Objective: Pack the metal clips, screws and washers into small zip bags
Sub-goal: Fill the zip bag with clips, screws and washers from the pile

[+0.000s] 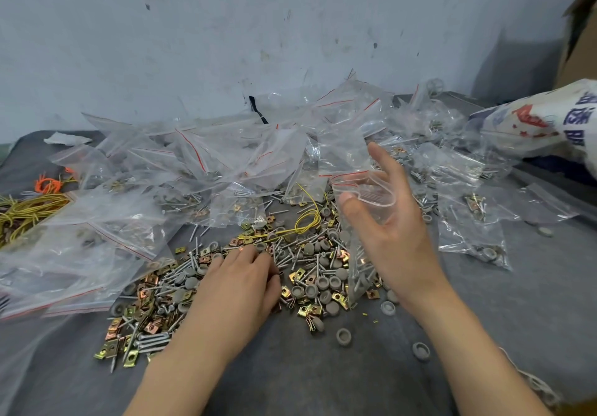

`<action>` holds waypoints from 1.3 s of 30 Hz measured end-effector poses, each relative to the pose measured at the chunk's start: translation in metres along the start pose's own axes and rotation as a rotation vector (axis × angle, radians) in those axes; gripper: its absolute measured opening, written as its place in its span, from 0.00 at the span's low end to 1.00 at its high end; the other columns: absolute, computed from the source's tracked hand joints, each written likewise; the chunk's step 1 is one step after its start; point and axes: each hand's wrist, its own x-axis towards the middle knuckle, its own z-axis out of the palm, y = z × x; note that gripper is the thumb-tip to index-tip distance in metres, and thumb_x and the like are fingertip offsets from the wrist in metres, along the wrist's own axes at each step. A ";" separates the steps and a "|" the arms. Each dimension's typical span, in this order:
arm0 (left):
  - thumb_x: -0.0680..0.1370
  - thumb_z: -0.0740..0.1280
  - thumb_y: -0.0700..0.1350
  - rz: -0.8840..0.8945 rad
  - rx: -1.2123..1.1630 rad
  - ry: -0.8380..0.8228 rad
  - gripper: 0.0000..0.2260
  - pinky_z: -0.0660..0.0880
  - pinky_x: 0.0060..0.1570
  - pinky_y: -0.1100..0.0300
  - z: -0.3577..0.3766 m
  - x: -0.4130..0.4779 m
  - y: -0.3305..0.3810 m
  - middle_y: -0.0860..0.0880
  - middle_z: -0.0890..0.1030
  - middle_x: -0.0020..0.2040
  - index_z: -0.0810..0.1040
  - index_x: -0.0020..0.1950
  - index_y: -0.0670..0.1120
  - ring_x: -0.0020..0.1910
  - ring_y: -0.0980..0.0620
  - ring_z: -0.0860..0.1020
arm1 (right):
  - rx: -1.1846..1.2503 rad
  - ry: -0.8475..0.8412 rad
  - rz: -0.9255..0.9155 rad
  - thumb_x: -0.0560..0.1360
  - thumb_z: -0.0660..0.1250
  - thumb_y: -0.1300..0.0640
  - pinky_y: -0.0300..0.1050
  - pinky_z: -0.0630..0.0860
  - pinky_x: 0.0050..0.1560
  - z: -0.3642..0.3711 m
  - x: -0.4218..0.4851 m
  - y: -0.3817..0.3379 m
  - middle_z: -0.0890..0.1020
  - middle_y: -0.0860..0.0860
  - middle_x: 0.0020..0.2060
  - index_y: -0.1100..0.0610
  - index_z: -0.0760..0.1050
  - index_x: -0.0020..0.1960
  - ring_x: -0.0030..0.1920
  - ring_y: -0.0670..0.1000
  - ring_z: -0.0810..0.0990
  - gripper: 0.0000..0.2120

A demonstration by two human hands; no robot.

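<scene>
A loose heap of brass-coloured metal clips [151, 312], silver screws [151, 339] and grey washer caps [311, 290] covers the grey cloth in the middle. My left hand [240, 281] lies palm down on the heap, fingertips curled into the parts; whether it holds any is hidden. My right hand [384, 221] is raised above the heap's right side, thumb and fingers holding the mouth of a clear small zip bag [358, 237] open. The bag hangs down to the heap with a few parts inside.
A mound of clear zip bags [226, 157] with red seal lines lies behind, several holding parts. Yellow and orange wire ties [29, 208] sit at the left. A printed white sack [549, 118] and a cardboard box [581, 27] stand at the right. The wall is close behind.
</scene>
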 end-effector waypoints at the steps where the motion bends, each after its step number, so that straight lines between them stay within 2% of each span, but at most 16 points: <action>1: 0.81 0.57 0.55 -0.006 -0.079 0.022 0.07 0.68 0.55 0.60 -0.001 0.000 0.001 0.59 0.72 0.49 0.73 0.54 0.56 0.52 0.58 0.72 | 0.000 0.000 -0.001 0.80 0.70 0.52 0.17 0.64 0.53 0.000 0.000 0.000 0.76 0.24 0.56 0.46 0.63 0.78 0.61 0.26 0.71 0.30; 4: 0.79 0.63 0.52 -0.126 -0.432 0.080 0.02 0.71 0.38 0.67 -0.004 0.002 0.003 0.59 0.79 0.40 0.73 0.47 0.57 0.38 0.61 0.76 | -0.006 -0.001 -0.007 0.80 0.70 0.52 0.17 0.64 0.52 0.000 0.001 -0.001 0.75 0.21 0.56 0.46 0.63 0.78 0.60 0.24 0.71 0.30; 6: 0.79 0.66 0.50 -0.188 -0.631 0.122 0.03 0.71 0.33 0.68 -0.003 0.006 0.003 0.61 0.80 0.39 0.74 0.46 0.57 0.33 0.62 0.77 | -0.004 -0.001 -0.012 0.80 0.70 0.52 0.17 0.64 0.53 0.000 0.001 -0.001 0.75 0.22 0.56 0.45 0.63 0.78 0.60 0.24 0.71 0.30; 8: 0.78 0.67 0.48 -0.237 -0.826 0.163 0.03 0.73 0.33 0.65 -0.004 0.010 0.002 0.58 0.82 0.40 0.76 0.46 0.55 0.34 0.58 0.78 | -0.002 -0.012 -0.012 0.80 0.71 0.52 0.17 0.64 0.52 0.001 0.001 -0.002 0.75 0.23 0.57 0.44 0.64 0.77 0.60 0.25 0.71 0.29; 10: 0.77 0.68 0.48 -0.285 -0.994 0.191 0.00 0.77 0.43 0.56 -0.008 0.014 0.002 0.51 0.84 0.42 0.79 0.47 0.53 0.41 0.50 0.81 | -0.016 -0.032 -0.021 0.79 0.71 0.53 0.17 0.64 0.52 0.002 0.002 -0.003 0.74 0.22 0.57 0.43 0.67 0.76 0.59 0.24 0.71 0.27; 11: 0.76 0.69 0.49 -0.295 -1.040 0.200 0.02 0.78 0.46 0.54 -0.009 0.015 0.002 0.50 0.84 0.42 0.79 0.47 0.52 0.43 0.49 0.81 | -0.029 -0.044 -0.024 0.79 0.72 0.53 0.17 0.64 0.52 0.002 0.001 -0.004 0.74 0.21 0.57 0.43 0.68 0.75 0.59 0.24 0.71 0.26; 14: 0.76 0.70 0.48 -0.291 -1.119 0.196 0.02 0.78 0.47 0.59 -0.014 0.018 0.003 0.52 0.84 0.43 0.80 0.48 0.52 0.44 0.52 0.82 | -0.069 -0.073 -0.032 0.79 0.72 0.55 0.21 0.67 0.53 0.003 0.002 -0.006 0.76 0.26 0.58 0.40 0.72 0.71 0.58 0.30 0.75 0.23; 17: 0.76 0.71 0.44 -0.275 -1.190 0.236 0.02 0.74 0.40 0.66 -0.020 0.019 0.007 0.50 0.84 0.41 0.81 0.46 0.51 0.38 0.54 0.79 | -0.132 -0.102 -0.063 0.78 0.71 0.55 0.27 0.70 0.55 0.005 0.001 -0.008 0.78 0.39 0.57 0.40 0.77 0.64 0.56 0.41 0.78 0.17; 20: 0.76 0.71 0.42 -0.251 -1.246 0.271 0.04 0.73 0.36 0.66 -0.028 0.021 0.012 0.46 0.83 0.41 0.82 0.45 0.52 0.36 0.54 0.76 | -0.147 -0.166 -0.064 0.77 0.70 0.51 0.30 0.71 0.55 0.009 0.001 -0.009 0.77 0.41 0.54 0.40 0.80 0.59 0.55 0.45 0.78 0.12; 23: 0.75 0.72 0.41 -0.167 -1.237 0.280 0.05 0.75 0.41 0.66 -0.036 0.022 0.017 0.53 0.84 0.41 0.82 0.47 0.51 0.39 0.57 0.79 | -0.180 -0.195 -0.068 0.78 0.71 0.48 0.30 0.70 0.55 0.012 0.001 -0.008 0.76 0.40 0.54 0.40 0.79 0.60 0.55 0.45 0.78 0.11; 26: 0.76 0.71 0.41 -0.080 -1.167 0.271 0.06 0.77 0.47 0.65 -0.041 0.021 0.021 0.56 0.84 0.45 0.81 0.50 0.51 0.45 0.57 0.82 | -0.203 -0.210 -0.083 0.77 0.71 0.46 0.32 0.71 0.55 0.013 0.002 -0.008 0.76 0.40 0.55 0.40 0.79 0.61 0.56 0.46 0.79 0.13; 32: 0.75 0.73 0.41 0.012 -1.008 0.361 0.08 0.72 0.46 0.71 -0.046 0.020 0.027 0.60 0.83 0.45 0.81 0.50 0.54 0.47 0.59 0.81 | -0.252 -0.227 -0.129 0.79 0.70 0.45 0.30 0.70 0.57 0.013 0.002 -0.007 0.75 0.39 0.54 0.44 0.81 0.60 0.58 0.42 0.78 0.11; 39: 0.76 0.73 0.43 0.018 -0.926 0.364 0.09 0.71 0.46 0.74 -0.049 0.018 0.022 0.61 0.83 0.46 0.81 0.52 0.55 0.48 0.62 0.80 | -0.250 -0.242 -0.153 0.79 0.66 0.40 0.31 0.72 0.55 0.013 0.001 -0.008 0.75 0.39 0.55 0.40 0.79 0.61 0.57 0.44 0.79 0.12</action>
